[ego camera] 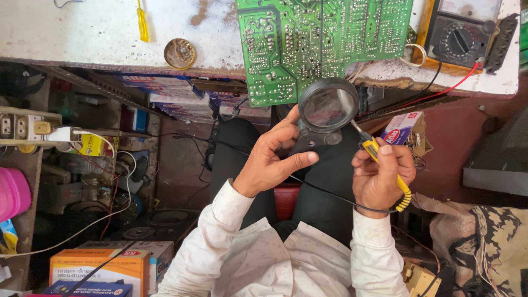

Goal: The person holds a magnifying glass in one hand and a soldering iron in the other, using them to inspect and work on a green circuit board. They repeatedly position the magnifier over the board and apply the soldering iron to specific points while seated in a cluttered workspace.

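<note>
Head view, looking straight down at a seated person in a pale long-sleeved shirt and dark trousers. Left hand at frame centre: fingers curled around the black handle of a magnifying glass, thumb extended toward 3 o'clock; the grip is closed on the handle. The round lens sits at 1 o'clock from that hand, overlapping the lower edge of a green circuit board, solder side up, which lies on the worn white workbench and overhangs its front edge. Right hand at 3 o'clock from the left hand, closed around a yellow-handled soldering iron; its metal tip points toward 11 o'clock and ends just beside the lens rim, contact not resolvable. A black cord runs from the iron's handle across the lap toward 9 o'clock. On the bench: analog multimeter at 3 o'clock from the board, with red and black leads; round open tin at 9 o'clock from the board; small yellow screwdriver at 10 o'clock from the tin. An orange carton stands at the lower left.
</note>
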